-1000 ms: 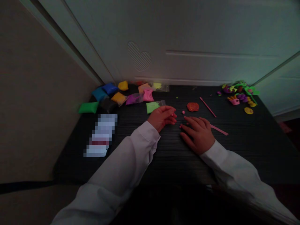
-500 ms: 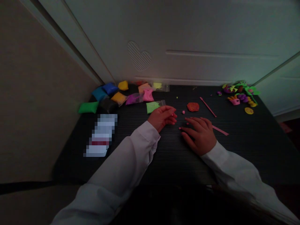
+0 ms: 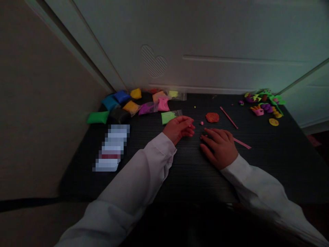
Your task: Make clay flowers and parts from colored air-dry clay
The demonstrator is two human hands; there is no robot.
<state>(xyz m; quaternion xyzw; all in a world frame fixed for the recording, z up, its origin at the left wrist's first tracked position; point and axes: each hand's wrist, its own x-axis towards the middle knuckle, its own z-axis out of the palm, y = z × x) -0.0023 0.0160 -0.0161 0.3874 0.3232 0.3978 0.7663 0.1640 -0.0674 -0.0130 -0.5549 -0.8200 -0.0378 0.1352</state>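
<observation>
My left hand [image 3: 179,129] is closed in a pinch, raised slightly above the dark table, with a tiny bit of pink clay [image 3: 190,125] at its fingers. My right hand [image 3: 220,146] lies palm down with fingers apart. Its fingertips touch or nearly touch small pink clay bits [image 3: 201,137] on the tabletop. Between and beyond both hands sits a small pink clay ball [image 3: 202,123]. A flattened red clay piece [image 3: 212,117] lies farther back. Partly under the right hand is a flat pink strip-like tool [image 3: 243,143].
Several clay packets [image 3: 131,107] line the back left, near a phone [image 3: 112,147] with a blurred screen. A thin pink stick tool [image 3: 228,117] lies right of the red piece. Finished clay figures [image 3: 267,103] and a yellow disc [image 3: 273,122] fill the back right. A pale panel [image 3: 226,72] rises behind the table.
A tiny pink bit at my right fingertip has shifted right and back, closer to another bit. My left hand keeps its pinch almost unmoved. The view has shifted very slightly.
</observation>
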